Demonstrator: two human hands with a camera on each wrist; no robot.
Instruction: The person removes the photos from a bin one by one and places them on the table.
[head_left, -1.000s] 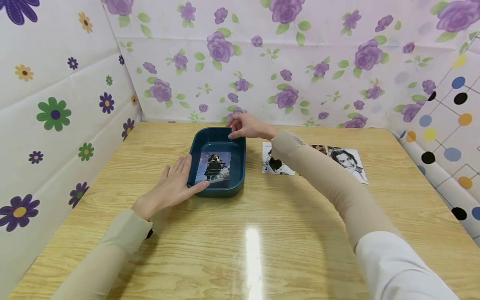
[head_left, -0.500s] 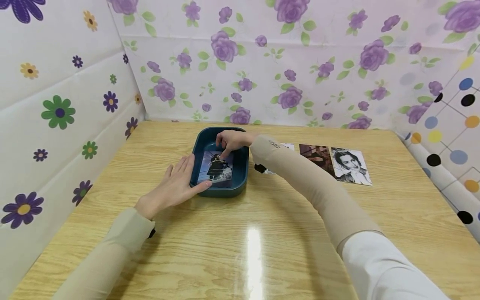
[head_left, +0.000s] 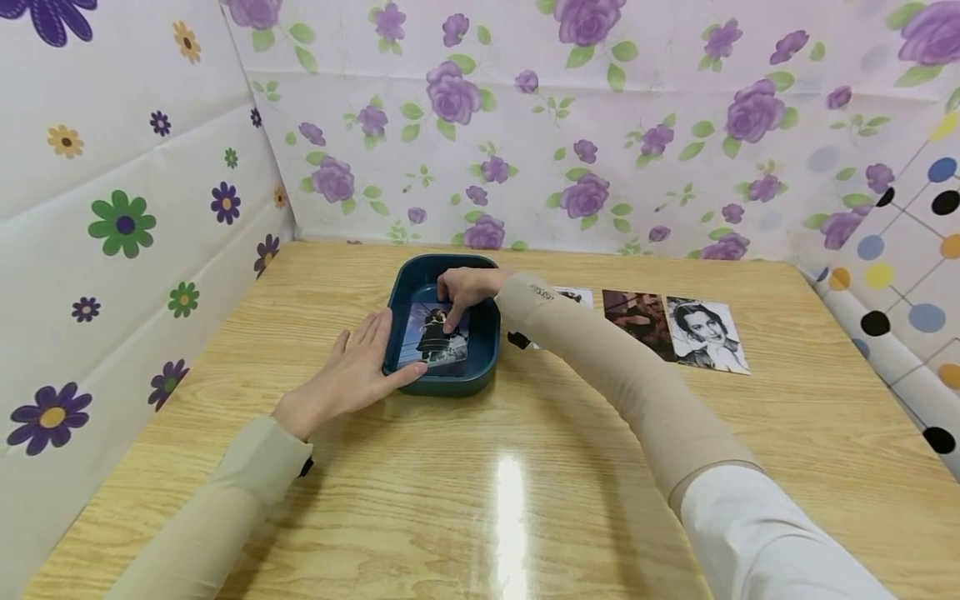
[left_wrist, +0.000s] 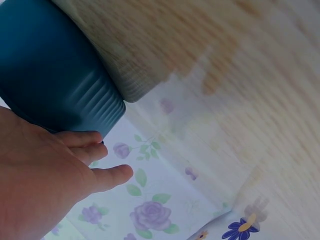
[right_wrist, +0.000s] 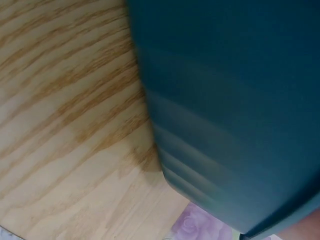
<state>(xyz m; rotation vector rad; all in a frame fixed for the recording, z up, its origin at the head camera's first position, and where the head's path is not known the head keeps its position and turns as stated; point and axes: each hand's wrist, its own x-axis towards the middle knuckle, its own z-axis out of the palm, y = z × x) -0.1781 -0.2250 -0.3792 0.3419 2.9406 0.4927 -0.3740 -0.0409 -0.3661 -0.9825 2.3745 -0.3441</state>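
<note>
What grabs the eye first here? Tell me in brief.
The teal tray at the middle of the wooden table, with a photo lying inside it. The right hand reaches into the tray onto the photo, the left hand rests flat against the tray's left side. Three more photos lie to its right.

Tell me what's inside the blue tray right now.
One colour photo lies in the blue tray, with the right hand touching it. Anything beneath the photo is hidden.
</note>
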